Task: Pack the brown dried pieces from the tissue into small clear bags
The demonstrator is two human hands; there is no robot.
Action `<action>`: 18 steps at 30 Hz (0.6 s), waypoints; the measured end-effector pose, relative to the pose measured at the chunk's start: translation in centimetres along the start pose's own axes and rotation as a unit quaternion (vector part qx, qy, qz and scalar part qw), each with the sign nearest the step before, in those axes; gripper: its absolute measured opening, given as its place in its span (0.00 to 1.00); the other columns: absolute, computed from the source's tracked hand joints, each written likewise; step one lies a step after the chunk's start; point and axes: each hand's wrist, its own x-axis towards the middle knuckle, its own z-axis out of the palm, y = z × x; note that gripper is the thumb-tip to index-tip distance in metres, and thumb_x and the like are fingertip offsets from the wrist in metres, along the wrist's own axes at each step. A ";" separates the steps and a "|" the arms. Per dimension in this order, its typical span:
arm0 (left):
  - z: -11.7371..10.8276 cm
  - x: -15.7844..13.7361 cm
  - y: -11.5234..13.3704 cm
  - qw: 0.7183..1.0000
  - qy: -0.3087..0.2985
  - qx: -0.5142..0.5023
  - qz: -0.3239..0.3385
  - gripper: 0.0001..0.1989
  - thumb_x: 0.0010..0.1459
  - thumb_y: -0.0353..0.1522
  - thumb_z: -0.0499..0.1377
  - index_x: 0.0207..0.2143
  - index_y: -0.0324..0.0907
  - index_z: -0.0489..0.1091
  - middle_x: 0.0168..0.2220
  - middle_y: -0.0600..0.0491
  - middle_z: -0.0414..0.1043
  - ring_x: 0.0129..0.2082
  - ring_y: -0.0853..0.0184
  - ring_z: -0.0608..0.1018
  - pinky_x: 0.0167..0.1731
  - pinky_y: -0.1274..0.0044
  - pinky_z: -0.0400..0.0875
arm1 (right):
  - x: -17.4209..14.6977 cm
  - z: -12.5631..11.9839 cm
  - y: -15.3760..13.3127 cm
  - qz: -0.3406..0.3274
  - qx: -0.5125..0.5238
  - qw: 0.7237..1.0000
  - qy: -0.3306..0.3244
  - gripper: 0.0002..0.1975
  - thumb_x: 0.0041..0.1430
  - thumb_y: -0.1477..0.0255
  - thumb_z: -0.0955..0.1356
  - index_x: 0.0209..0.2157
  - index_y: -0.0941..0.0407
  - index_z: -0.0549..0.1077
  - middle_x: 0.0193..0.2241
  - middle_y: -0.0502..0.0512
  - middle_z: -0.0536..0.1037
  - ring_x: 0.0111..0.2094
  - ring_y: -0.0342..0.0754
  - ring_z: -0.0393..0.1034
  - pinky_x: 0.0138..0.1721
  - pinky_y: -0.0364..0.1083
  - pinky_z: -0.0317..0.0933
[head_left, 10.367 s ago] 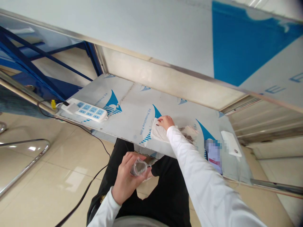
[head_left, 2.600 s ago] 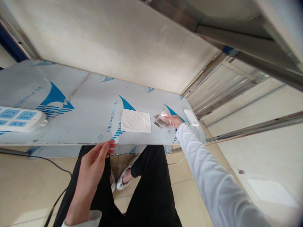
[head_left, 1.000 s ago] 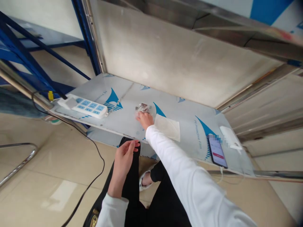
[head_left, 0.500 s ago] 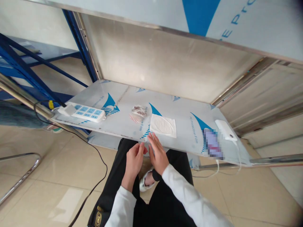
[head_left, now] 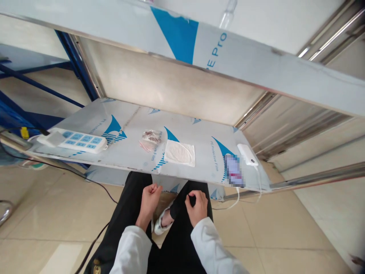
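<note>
My left hand (head_left: 150,198) is closed in a fist above my left knee, thumb on top, just below the shelf's front edge. Anything inside it is hidden. My right hand (head_left: 199,204) is over the right knee, its fingers curled round and the thumb near the fingertips, leaving a round gap. Whatever it may pinch is too small to make out. The hands are apart and do not touch the shelf (head_left: 137,161). On that shelf, nearest to them, lies a flat white square packet or cloth (head_left: 180,153). Left of it are small clear plastic bags (head_left: 151,139) with reddish-brown contents.
A white power strip (head_left: 82,140) with blue sockets lies on the left, its black cable (head_left: 95,232) hanging down. On the right are a blurred phone (head_left: 234,170) and a white device (head_left: 247,155) with white cables. An upper shelf (head_left: 245,61) juts out overhead, holding a clear bottle-like thing (head_left: 228,15).
My hands have drawn apart and back from the shelf edge. The right hand's extended fingers have curled in, and the left has closed tighter. The view has shifted right.
</note>
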 end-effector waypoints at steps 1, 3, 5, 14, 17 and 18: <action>0.0 -0.1 -0.4 0.999 -0.009 -0.025 -0.018 0.21 0.44 0.35 0.58 0.16 0.45 0.44 0.12 0.64 0.43 0.13 0.79 0.48 0.15 0.81 0.42 | 0.0 0.0 0.1 -0.005 -0.012 1.000 -0.004 0.05 0.55 0.70 0.61 0.26 0.50 0.65 0.26 0.56 0.72 0.31 0.55 0.70 0.34 0.54 0.64; 0.1 -0.3 -1.0 0.998 -0.018 -0.051 -0.036 0.19 0.43 0.34 0.57 0.15 0.45 0.46 0.10 0.65 0.44 0.11 0.79 0.47 0.14 0.81 0.41 | 0.0 0.1 0.4 -0.010 -0.032 0.999 -0.016 0.12 0.56 0.70 0.60 0.20 0.49 0.60 0.20 0.53 0.67 0.25 0.54 0.67 0.29 0.52 0.62; 0.1 -0.6 -1.4 0.995 -0.028 -0.080 -0.053 0.17 0.42 0.34 0.56 0.14 0.45 0.47 0.09 0.65 0.44 0.09 0.80 0.47 0.12 0.81 0.40 | 0.0 0.4 0.8 -0.021 -0.041 0.998 -0.047 0.17 0.58 0.70 0.58 0.16 0.50 0.55 0.16 0.52 0.64 0.21 0.52 0.64 0.26 0.49 0.59; 0.3 -1.2 -1.0 0.978 -0.089 -0.149 -0.115 0.13 0.33 0.30 0.55 0.11 0.44 0.48 0.09 0.66 0.40 0.08 0.81 0.45 0.10 0.83 0.39 | 0.9 1.7 -0.2 -0.067 -0.055 0.991 -0.098 0.21 0.50 0.73 0.61 0.10 0.53 0.46 0.07 0.46 0.53 0.12 0.41 0.46 0.20 0.46 0.41; 0.3 -1.1 -0.9 0.978 -0.094 -0.145 -0.120 0.13 0.33 0.30 0.55 0.11 0.44 0.49 0.09 0.66 0.40 0.09 0.81 0.45 0.10 0.83 0.39 | 3.0 2.2 -1.2 -0.065 -0.057 0.993 -0.082 0.21 0.50 0.72 0.61 0.09 0.53 0.48 0.08 0.45 0.52 0.13 0.41 0.45 0.21 0.45 0.41; 0.4 -1.0 -1.0 0.979 -0.091 -0.140 -0.119 0.14 0.33 0.30 0.55 0.10 0.44 0.49 0.09 0.66 0.40 0.09 0.81 0.46 0.10 0.82 0.39 | 4.1 2.3 -1.4 -0.062 -0.059 0.994 -0.075 0.21 0.51 0.71 0.61 0.10 0.53 0.50 0.09 0.45 0.54 0.14 0.41 0.46 0.21 0.44 0.43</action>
